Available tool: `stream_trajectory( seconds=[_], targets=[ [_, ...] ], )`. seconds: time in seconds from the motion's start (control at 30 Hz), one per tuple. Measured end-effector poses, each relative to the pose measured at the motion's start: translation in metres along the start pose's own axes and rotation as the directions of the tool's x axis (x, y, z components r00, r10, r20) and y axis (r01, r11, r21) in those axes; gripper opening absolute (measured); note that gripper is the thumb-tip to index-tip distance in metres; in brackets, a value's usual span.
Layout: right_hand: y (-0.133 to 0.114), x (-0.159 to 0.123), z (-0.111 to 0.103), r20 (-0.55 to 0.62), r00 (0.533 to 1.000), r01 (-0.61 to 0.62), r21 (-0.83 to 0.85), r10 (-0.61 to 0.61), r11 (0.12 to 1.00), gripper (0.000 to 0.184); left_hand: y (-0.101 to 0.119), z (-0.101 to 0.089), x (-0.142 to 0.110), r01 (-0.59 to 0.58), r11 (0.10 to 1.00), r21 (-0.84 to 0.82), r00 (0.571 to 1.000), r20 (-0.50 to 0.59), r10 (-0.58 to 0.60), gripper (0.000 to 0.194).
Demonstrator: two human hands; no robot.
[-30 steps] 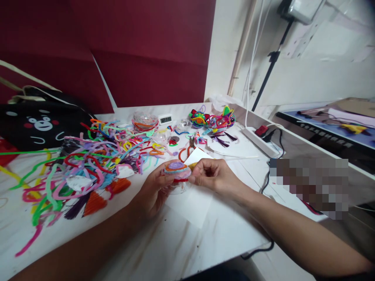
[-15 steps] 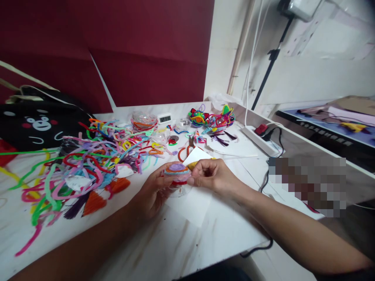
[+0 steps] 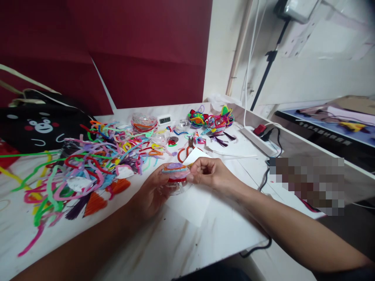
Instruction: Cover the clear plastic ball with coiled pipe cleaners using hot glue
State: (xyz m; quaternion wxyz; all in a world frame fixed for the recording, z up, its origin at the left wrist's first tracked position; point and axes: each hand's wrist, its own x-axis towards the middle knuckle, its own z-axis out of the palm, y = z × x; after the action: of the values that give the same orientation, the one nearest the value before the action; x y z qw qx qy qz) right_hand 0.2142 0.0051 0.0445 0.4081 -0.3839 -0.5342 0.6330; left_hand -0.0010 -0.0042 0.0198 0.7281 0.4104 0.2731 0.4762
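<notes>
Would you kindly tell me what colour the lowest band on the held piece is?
Red: the lowest band shows best in the head view.

Digits on the white display [image 3: 164, 120] and lettering on the board [image 3: 325, 132] are illegible.

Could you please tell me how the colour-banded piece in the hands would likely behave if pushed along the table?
The colour-banded piece would probably rock or roll, since its sides look rounded. It may be light for its size: its lower part looks clear and thin. That bare part could feel slippery, being smooth and glossy.
</notes>
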Motion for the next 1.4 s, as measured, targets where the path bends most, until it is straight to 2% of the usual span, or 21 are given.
stream_trajectory(
  seconds=[0.33,0.43,0.53,0.7,0.83,0.97,1.03,1.17,1.3,1.4],
  targets=[
    [0.001,-0.002,0.004,-0.019,1.000,-0.024,0.027,0.025,0.999,0.067,0.000,-0.003,-0.003,-0.017,0.998,0.061,1.000,-0.001,0.017,0.041],
    [0.005,-0.001,0.004,0.001,1.000,-0.014,0.014,0.014,1.000,0.065,0.000,-0.003,-0.002,-0.002,0.998,0.060,1.000,0.001,0.002,0.042],
    [0.010,-0.001,0.005,0.048,0.998,-0.031,0.012,0.030,0.999,0.063,0.001,0.000,0.000,0.020,0.999,0.040,0.998,0.055,-0.022,0.045],
    [0.013,-0.001,0.006,0.100,0.995,-0.031,0.082,0.023,0.996,0.058,0.003,0.004,0.001,-0.009,0.998,0.059,0.997,0.082,0.005,0.043],
    [0.011,0.001,0.004,0.079,0.996,0.032,0.099,-0.040,0.995,0.053,0.006,0.004,0.003,-0.060,0.988,0.144,0.998,0.033,0.056,0.050],
    [0.010,0.003,0.002,0.006,0.998,0.064,0.077,-0.064,0.995,0.056,0.009,0.004,0.003,-0.092,0.972,0.216,0.981,-0.145,0.125,0.052],
    [0.010,0.004,0.001,-0.021,0.998,0.063,0.061,-0.062,0.996,0.058,0.009,0.006,0.002,-0.107,0.968,0.227,0.971,-0.187,0.151,0.051],
    [0.013,0.005,0.001,-0.044,0.995,0.087,0.010,-0.086,0.996,0.061,0.006,0.006,-0.002,-0.116,0.952,0.284,0.967,-0.186,0.173,0.051],
    [0.020,0.006,0.002,-0.057,0.992,0.107,-0.071,-0.111,0.992,0.061,0.002,0.001,-0.002,-0.108,0.882,0.458,0.963,-0.171,0.207,0.078],
    [0.025,0.006,0.002,-0.054,0.988,0.136,-0.107,-0.142,0.985,0.060,0.000,-0.004,0.000,-0.116,0.820,0.560,0.956,-0.162,0.246,0.084]
  ],
)
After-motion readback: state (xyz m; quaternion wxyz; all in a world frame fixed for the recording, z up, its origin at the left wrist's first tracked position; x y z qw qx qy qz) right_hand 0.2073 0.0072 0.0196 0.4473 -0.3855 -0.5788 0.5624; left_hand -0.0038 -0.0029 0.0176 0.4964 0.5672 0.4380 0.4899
